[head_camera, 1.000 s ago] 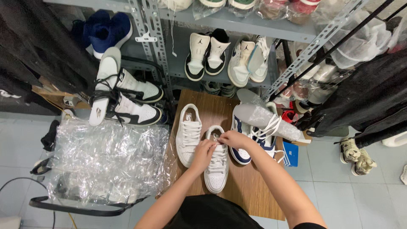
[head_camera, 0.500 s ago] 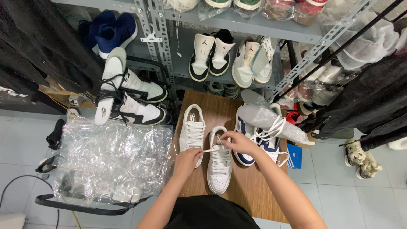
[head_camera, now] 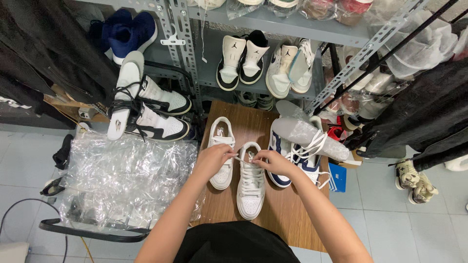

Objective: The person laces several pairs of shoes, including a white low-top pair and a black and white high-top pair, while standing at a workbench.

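Moved: the left hand (head_camera: 213,159) has gone up and out to the left, pulling the white lace (head_camera: 240,159) tight.
Left hand: pinched shut on one lace end.
Right hand (head_camera: 273,161): pinched on the other end.
White sneaker (head_camera: 251,184): on the wooden tabletop (head_camera: 285,214), between its twin sneaker (head_camera: 222,152) and a navy-and-white shoe (head_camera: 279,168).
Left side: crinkly clear plastic (head_camera: 126,180).

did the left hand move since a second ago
Yes: the left hand has gone left off the white sneaker and over its mate, pulling the lace.
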